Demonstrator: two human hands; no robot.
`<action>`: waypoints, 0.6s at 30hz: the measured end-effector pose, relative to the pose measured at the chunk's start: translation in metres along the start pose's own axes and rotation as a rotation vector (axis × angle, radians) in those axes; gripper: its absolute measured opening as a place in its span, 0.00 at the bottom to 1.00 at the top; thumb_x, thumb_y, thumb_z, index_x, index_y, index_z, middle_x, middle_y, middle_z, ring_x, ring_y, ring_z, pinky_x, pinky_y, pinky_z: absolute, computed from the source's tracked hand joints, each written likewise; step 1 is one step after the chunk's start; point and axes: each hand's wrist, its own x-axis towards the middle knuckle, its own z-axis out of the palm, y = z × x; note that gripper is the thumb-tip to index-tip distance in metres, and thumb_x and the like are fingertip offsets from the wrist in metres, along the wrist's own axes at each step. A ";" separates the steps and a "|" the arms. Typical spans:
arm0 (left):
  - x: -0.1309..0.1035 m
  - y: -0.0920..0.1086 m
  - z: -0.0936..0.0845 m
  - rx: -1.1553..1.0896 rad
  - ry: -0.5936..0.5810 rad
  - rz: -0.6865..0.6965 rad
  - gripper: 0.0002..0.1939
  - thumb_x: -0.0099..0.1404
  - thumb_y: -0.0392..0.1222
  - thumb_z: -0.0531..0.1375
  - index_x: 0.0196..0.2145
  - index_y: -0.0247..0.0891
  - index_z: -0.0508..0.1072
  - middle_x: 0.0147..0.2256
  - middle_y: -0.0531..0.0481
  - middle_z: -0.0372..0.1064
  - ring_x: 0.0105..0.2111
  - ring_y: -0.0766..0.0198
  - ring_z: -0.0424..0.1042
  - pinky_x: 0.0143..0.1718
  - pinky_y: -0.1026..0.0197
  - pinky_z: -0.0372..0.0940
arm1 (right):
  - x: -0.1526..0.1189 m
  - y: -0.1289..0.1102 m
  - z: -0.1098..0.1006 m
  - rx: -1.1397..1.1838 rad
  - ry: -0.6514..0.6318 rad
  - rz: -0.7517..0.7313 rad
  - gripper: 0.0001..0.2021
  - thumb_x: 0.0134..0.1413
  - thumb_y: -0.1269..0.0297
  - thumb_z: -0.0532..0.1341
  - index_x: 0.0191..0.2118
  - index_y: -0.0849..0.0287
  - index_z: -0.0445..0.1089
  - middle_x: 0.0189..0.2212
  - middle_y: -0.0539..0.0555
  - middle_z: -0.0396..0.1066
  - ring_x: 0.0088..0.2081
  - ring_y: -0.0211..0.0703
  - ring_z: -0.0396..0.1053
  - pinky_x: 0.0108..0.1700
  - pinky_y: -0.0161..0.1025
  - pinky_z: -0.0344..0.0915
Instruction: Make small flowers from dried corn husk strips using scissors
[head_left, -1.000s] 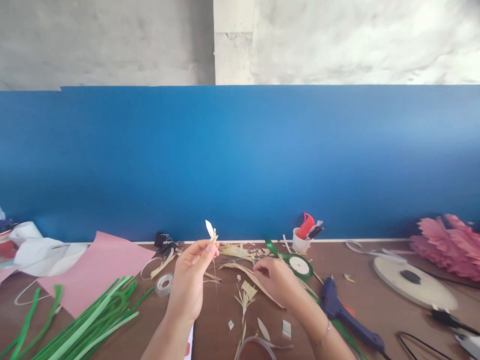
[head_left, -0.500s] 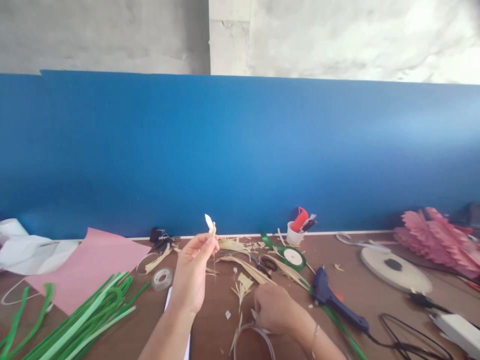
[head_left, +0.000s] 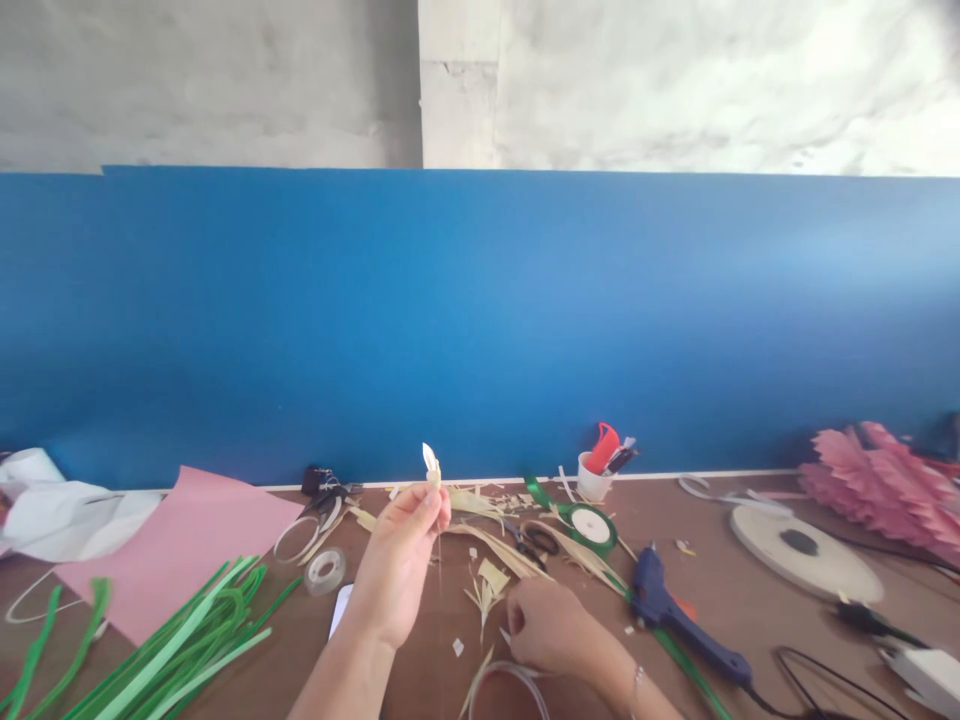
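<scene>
My left hand point(head_left: 405, 560) is raised, thumb and fingers pinching a small cream bud-like piece point(head_left: 433, 468) with a white pointed petal on top. A thin stem or thread hangs below that grip. Low over the table, my right hand point(head_left: 551, 625) is curled closed, its fingertips turned away from view. A bit of pale material shows at its edge, but what it holds is hidden. Beside it lie dried husk strips point(head_left: 487, 590), and a clear ring-shaped band point(head_left: 510, 672) is just below. Scissors point(head_left: 536, 540) rest among the husk strips beyond it.
On the right are a blue glue gun point(head_left: 686, 620), a round beige disc point(head_left: 806, 555) and pink pleated paper point(head_left: 885, 490). A green ribbon roll point(head_left: 592, 528) and a white cup point(head_left: 595, 478) stand behind. Leftward lie green pipe cleaners point(head_left: 187, 640), pink paper point(head_left: 187, 540) and a tape roll point(head_left: 325, 571).
The view has tilted up a little, so the tabletop sits lower. My left hand has shifted slightly right with the bud-like piece, which has turned. My right hand stays closed in nearly the same place.
</scene>
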 end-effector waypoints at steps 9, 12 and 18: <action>-0.007 -0.014 0.005 -0.243 -0.256 -0.307 0.10 0.60 0.42 0.65 0.25 0.33 0.72 0.23 0.54 0.61 0.23 0.71 0.58 0.29 0.66 0.54 | -0.004 -0.062 -0.073 0.976 0.151 -0.164 0.07 0.50 0.63 0.65 0.29 0.58 0.68 0.23 0.46 0.65 0.25 0.34 0.60 0.28 0.31 0.57; -0.010 -0.018 0.006 -0.243 -0.301 -0.380 0.11 0.56 0.42 0.68 0.25 0.32 0.72 0.21 0.54 0.62 0.21 0.72 0.58 0.27 0.67 0.53 | -0.009 -0.064 -0.077 1.119 0.114 -0.306 0.06 0.50 0.64 0.67 0.28 0.57 0.71 0.26 0.47 0.65 0.26 0.33 0.60 0.29 0.32 0.57; -0.014 -0.020 0.010 -0.225 -0.271 -0.422 0.13 0.51 0.41 0.71 0.21 0.32 0.71 0.17 0.54 0.63 0.20 0.72 0.59 0.25 0.67 0.52 | -0.005 -0.055 -0.077 1.038 0.049 -0.501 0.03 0.53 0.66 0.66 0.29 0.54 0.75 0.27 0.48 0.63 0.31 0.37 0.62 0.34 0.35 0.58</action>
